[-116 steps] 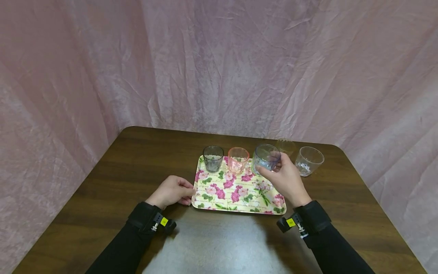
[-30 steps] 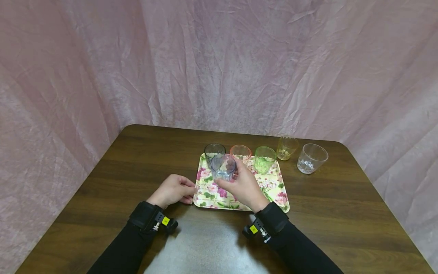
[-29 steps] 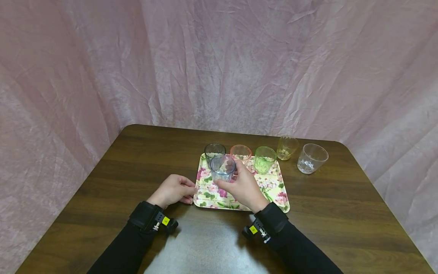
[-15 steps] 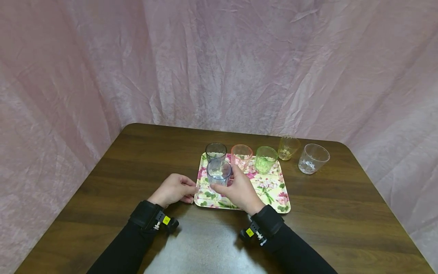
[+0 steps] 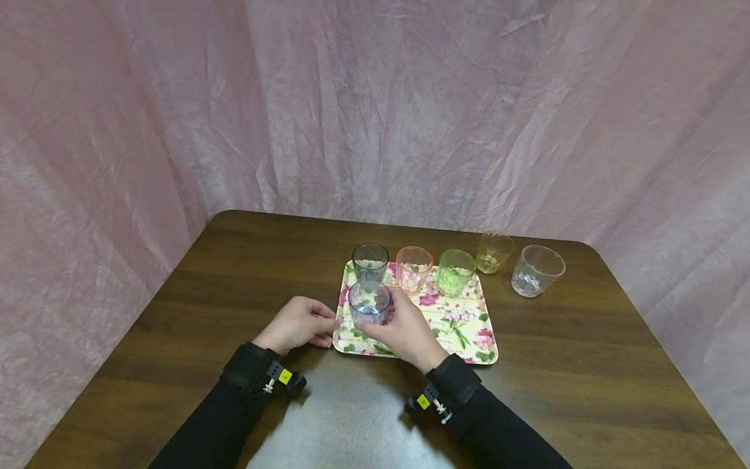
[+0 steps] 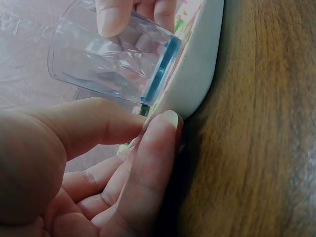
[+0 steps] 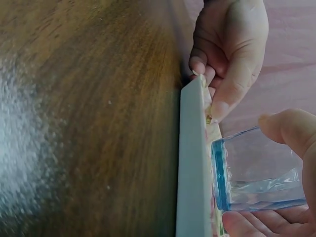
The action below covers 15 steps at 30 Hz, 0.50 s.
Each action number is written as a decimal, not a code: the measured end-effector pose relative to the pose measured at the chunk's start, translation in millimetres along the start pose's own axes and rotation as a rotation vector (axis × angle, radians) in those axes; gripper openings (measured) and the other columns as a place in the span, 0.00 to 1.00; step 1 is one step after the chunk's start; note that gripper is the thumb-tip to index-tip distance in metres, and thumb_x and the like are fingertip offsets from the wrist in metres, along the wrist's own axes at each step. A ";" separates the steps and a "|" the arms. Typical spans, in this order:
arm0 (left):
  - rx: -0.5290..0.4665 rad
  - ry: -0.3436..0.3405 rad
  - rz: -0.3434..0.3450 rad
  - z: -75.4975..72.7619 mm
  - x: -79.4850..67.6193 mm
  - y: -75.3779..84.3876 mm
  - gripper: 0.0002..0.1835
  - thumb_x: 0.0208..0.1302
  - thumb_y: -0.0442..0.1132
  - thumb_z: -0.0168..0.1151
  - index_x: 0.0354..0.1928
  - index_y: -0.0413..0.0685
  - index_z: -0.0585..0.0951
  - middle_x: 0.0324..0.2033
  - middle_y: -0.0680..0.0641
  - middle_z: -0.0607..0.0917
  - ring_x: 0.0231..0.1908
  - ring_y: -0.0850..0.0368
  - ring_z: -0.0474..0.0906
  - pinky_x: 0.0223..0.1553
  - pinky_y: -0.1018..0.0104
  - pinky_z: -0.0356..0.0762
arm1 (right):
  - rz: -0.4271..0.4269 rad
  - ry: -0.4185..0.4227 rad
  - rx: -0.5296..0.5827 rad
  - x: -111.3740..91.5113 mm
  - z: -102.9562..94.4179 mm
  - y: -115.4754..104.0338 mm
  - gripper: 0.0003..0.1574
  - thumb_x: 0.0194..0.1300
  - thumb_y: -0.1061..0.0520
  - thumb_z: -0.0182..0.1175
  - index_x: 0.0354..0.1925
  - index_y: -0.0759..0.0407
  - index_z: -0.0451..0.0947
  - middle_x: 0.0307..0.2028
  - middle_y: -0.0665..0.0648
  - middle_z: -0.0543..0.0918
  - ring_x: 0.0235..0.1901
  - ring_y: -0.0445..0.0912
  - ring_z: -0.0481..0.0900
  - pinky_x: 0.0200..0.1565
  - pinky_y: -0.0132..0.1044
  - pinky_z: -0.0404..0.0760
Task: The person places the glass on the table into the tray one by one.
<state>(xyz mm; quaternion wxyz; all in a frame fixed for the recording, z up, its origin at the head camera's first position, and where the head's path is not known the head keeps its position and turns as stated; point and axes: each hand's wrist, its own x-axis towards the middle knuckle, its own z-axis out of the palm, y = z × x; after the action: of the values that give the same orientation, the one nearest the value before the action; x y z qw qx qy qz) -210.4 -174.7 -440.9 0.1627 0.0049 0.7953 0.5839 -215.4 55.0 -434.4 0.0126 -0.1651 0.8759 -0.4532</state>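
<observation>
My right hand (image 5: pixel 407 329) grips a clear blue-tinted glass (image 5: pixel 366 305) by its side, thumb on the near side. The glass is upright over the left part of a floral tray (image 5: pixel 433 332), in front of a dark grey glass (image 5: pixel 370 260). Its thick blue base (image 7: pixel 220 175) is at the tray's surface; whether they touch I cannot tell. With thumb and finger, my left hand (image 5: pixel 300 326) pinches the tray's left rim, seen close in the left wrist view. A pink glass (image 5: pixel 413 268) and a green glass (image 5: pixel 456 272) stand along the tray's back.
Right of the tray, a yellow glass (image 5: pixel 495 253) and a colourless glass (image 5: pixel 538 272) stand on the brown wooden table (image 5: pixel 586 365). A pink curtain (image 5: pixel 375 111) hangs behind the table's back edge.
The right hand has carried the blue glass from the tray's back right, in front of the green glass, left and toward me. The left hand stays at the rim.
</observation>
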 end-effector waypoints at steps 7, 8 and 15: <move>-0.005 0.000 -0.014 0.3 1.3 0.5 0.07 0.64 0.28 0.67 0.40 0.29 0.83 0.28 0.40 0.84 0.24 0.52 0.82 0.27 0.64 0.87 | 0.008 -0.017 0.016 -1.7 2.9 1.9 0.47 0.52 0.45 0.77 0.62 0.61 0.66 0.42 0.54 0.80 0.36 0.42 0.78 0.37 0.38 0.82; -0.004 0.001 -0.016 0.3 1.3 0.6 0.07 0.64 0.28 0.67 0.40 0.30 0.83 0.28 0.40 0.84 0.24 0.52 0.82 0.27 0.64 0.87 | 0.006 -0.020 0.018 -2.1 3.3 2.1 0.47 0.53 0.45 0.77 0.62 0.61 0.66 0.42 0.54 0.80 0.36 0.42 0.78 0.37 0.38 0.83; 0.008 0.010 -0.016 0.6 1.5 -0.7 0.07 0.64 0.29 0.68 0.40 0.30 0.83 0.28 0.40 0.85 0.24 0.53 0.82 0.27 0.64 0.87 | 0.006 -0.041 0.048 -2.8 5.1 1.0 0.49 0.53 0.45 0.77 0.63 0.64 0.65 0.44 0.55 0.79 0.38 0.42 0.79 0.38 0.36 0.83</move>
<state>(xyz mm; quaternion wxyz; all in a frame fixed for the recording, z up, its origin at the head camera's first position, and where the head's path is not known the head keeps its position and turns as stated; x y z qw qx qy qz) -211.6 -174.1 -442.1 0.1634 -0.0036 0.7985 0.5794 -212.2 52.3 -438.6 0.0360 -0.1713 0.8648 -0.4707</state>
